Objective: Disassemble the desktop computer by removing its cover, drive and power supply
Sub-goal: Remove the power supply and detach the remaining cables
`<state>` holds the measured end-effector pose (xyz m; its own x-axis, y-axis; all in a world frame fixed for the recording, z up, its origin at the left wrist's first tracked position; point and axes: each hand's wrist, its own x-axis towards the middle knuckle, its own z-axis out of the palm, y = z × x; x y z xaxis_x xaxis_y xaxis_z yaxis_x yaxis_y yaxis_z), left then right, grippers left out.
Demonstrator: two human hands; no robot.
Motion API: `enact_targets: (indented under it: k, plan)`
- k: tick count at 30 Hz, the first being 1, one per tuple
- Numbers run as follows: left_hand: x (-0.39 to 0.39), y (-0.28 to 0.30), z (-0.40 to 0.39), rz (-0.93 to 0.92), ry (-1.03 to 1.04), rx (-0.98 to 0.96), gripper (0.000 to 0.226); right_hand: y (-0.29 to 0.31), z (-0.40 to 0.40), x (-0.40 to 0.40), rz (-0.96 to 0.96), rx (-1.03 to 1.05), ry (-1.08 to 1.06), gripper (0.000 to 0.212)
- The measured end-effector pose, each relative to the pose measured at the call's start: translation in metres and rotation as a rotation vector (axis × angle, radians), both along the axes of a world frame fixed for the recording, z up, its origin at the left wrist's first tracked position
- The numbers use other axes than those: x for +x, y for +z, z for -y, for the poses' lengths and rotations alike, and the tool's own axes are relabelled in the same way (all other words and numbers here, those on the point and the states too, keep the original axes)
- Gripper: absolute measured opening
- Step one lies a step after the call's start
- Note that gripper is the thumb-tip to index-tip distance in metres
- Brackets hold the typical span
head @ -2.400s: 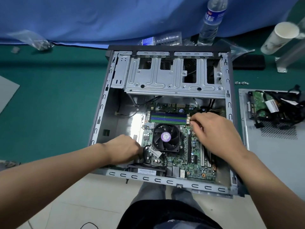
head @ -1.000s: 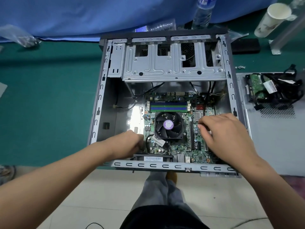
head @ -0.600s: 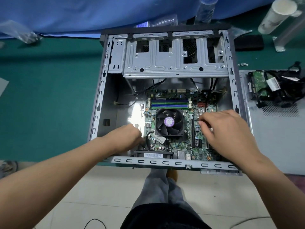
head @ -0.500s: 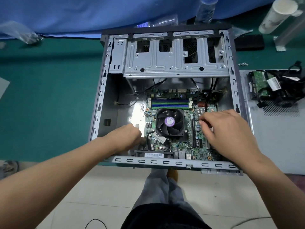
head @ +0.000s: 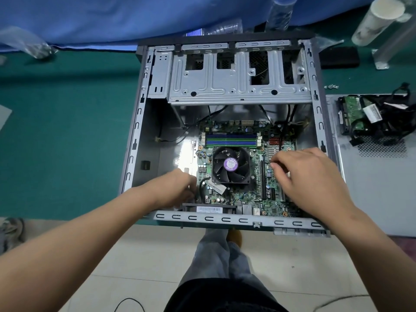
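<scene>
The open computer case (head: 135,140) lies flat on the green mat with its cover off. Inside are the motherboard (head: 254,199), its black CPU fan (head: 231,165) and the empty metal drive cage (head: 236,86) at the far end. My left hand (head: 175,190) is curled at the board's near-left edge, fingertips hidden. My right hand (head: 310,179) rests on the board's right side by the expansion slots, its fingers pinched together there. The removed side cover (head: 378,188) lies to the right, with a drive (head: 351,113) and a black cable bundle (head: 391,115) on it.
A water bottle (head: 279,12) and a blue cloth (head: 112,16) are behind the case. A paper cup (head: 376,19) and a black object (head: 337,57) sit at the far right, with loose screws (head: 332,86) near them. My legs (head: 225,255) are below the table's edge.
My right hand came from beside the memory sticks towards me to the slots on the right. My left hand stays at the board's near-left edge. In the last half second almost nothing moves.
</scene>
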<state>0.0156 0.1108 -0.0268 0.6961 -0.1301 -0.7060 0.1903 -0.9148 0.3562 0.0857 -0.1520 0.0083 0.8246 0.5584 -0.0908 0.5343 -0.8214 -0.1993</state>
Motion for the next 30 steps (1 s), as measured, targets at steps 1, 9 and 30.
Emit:
enact_targets:
  k: [1, 9, 30]
  plan:
    - [0.0012, 0.0006, 0.0011, 0.004, -0.016, 0.033, 0.012, 0.0, 0.0, 0.0, -0.004, -0.003, 0.0, 0.019]
    - [0.0072, -0.0004, 0.0048, -0.002, -0.108, 0.16, 0.031, 0.0002, -0.0006, 0.0009, -0.008, -0.02, -0.001, 0.02]
    - [0.0067, 0.0029, 0.0052, -0.009, -0.113, 0.205, 0.032, 0.0024, -0.0016, 0.0, -0.013, -0.043, -0.003, 0.02]
